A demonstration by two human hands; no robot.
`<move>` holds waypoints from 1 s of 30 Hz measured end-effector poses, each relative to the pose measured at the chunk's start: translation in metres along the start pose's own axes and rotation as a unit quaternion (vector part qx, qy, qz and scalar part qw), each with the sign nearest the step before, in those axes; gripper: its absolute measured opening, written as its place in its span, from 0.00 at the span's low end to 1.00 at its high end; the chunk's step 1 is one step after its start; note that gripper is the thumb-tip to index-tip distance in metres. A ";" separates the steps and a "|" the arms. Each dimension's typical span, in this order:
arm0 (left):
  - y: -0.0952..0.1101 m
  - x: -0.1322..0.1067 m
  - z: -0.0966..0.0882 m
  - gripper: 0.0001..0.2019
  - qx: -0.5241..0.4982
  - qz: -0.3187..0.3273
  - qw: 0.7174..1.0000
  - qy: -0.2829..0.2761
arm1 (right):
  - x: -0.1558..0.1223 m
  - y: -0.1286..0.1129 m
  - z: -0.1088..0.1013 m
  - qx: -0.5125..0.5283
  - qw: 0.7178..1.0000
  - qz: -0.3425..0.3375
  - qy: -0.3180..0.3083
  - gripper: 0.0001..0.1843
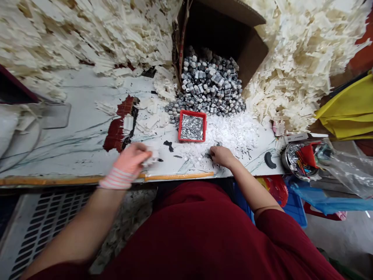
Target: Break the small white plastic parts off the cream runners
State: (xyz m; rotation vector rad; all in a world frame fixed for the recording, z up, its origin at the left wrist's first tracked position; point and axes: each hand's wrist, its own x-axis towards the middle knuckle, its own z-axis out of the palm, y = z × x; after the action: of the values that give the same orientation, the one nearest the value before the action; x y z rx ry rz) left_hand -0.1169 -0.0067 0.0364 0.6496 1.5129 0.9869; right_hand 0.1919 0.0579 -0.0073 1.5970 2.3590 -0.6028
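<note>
My left hand [129, 161], in a pink-and-white striped glove, is closed round a whitish plastic piece [151, 158] above the front of the table; motion blurs it. Low over the tabletop, my right hand [222, 156] is bare, its fingertips pinched together by some small white plastic bits [195, 152]. What those fingers hold, if anything, cannot be made out. Between and beyond both hands stands a red square tray [205, 130] full of small shiny metal pins [190, 127]. A heap of small white parts [233, 130] spreads to its right.
Behind the tray, a cardboard box [252, 54] lies open, spilling small grey-and-white blocks [211, 83]. Piles of cream plastic pieces [122, 35] flank it. At right are a metal bowl [287, 157] of odds and ends and a black curved piece [269, 160]. A yellow strip [179, 177] runs along the table's edge.
</note>
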 end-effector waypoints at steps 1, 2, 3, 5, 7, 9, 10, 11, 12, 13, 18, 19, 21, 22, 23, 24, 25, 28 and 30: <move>-0.010 -0.002 0.015 0.09 -0.021 0.014 0.999 -0.021 | -0.002 0.003 -0.001 0.047 0.999 -0.004 0.018 0.12; -0.020 -0.003 0.030 0.11 -0.040 0.017 0.998 -0.056 | -0.005 0.007 -0.002 0.103 0.994 -0.004 0.044 0.11; -0.029 -0.003 0.046 0.13 -0.061 0.014 0.993 -0.104 | -0.008 0.010 -0.004 0.164 0.984 -0.002 0.075 0.10; -0.042 -0.002 0.076 0.17 -0.083 0.014 0.983 -0.160 | -0.016 0.013 -0.006 0.293 0.947 0.001 0.130 0.06; -0.048 0.000 0.101 0.22 -0.100 0.018 0.977 -0.188 | -0.024 0.009 -0.008 0.402 0.902 -0.010 0.156 0.07; -0.049 0.000 0.117 0.26 -0.122 0.020 0.967 -0.225 | -0.029 -0.001 -0.008 0.468 0.868 -0.031 0.162 0.11; -0.049 0.000 0.122 0.25 -0.121 0.020 0.963 -0.239 | -0.030 -0.007 -0.008 0.481 0.860 -0.040 0.165 0.12; -0.048 -0.001 0.125 0.22 -0.108 0.019 0.963 -0.245 | -0.031 -0.013 -0.007 0.480 0.859 -0.050 0.170 0.12; -0.046 -0.003 0.126 0.18 -0.085 0.020 0.967 -0.240 | -0.031 -0.019 -0.006 0.471 0.862 -0.058 0.177 0.12; -0.045 -0.004 0.126 0.14 -0.059 0.026 0.972 -0.227 | -0.030 -0.023 -0.005 0.458 0.867 -0.066 0.183 0.12; -0.044 -0.010 0.121 0.08 0.003 0.075 0.987 -0.145 | -0.024 -0.033 -0.001 0.375 0.903 -0.097 0.188 0.10; -0.044 -0.011 0.120 0.07 0.009 0.075 0.988 -0.138 | -0.023 -0.033 -0.001 0.344 0.913 -0.107 0.192 0.09; -0.043 -0.012 0.118 0.07 0.025 0.071 0.989 -0.129 | -0.022 -0.035 0.000 0.283 0.928 -0.121 0.208 0.08; -0.043 -0.012 0.117 0.07 0.032 0.071 0.989 -0.126 | -0.022 -0.037 0.000 0.269 0.932 -0.121 0.212 0.08; -0.043 -0.013 0.116 0.07 0.038 0.071 0.989 -0.123 | -0.021 -0.038 0.001 0.271 0.932 -0.116 0.211 0.08; -0.043 -0.012 0.116 0.07 0.040 0.072 0.989 -0.120 | -0.021 -0.039 0.001 0.288 0.929 -0.108 0.204 0.08; -0.044 -0.012 0.116 0.07 0.038 0.072 0.990 -0.117 | -0.020 -0.040 0.002 0.311 0.925 -0.099 0.196 0.09; -0.045 -0.010 0.117 0.09 0.029 0.062 0.990 -0.124 | -0.020 -0.041 0.005 0.323 0.923 -0.076 0.196 0.09; -0.047 -0.009 0.118 0.09 0.034 0.057 0.990 -0.126 | -0.020 -0.043 0.008 0.277 0.934 -0.074 0.214 0.08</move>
State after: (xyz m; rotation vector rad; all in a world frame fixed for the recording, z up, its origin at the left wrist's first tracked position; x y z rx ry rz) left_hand 0.0053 -0.0105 0.0018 0.8839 1.3013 0.9039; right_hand 0.1597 0.0237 0.0030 1.9469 2.8185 -1.1394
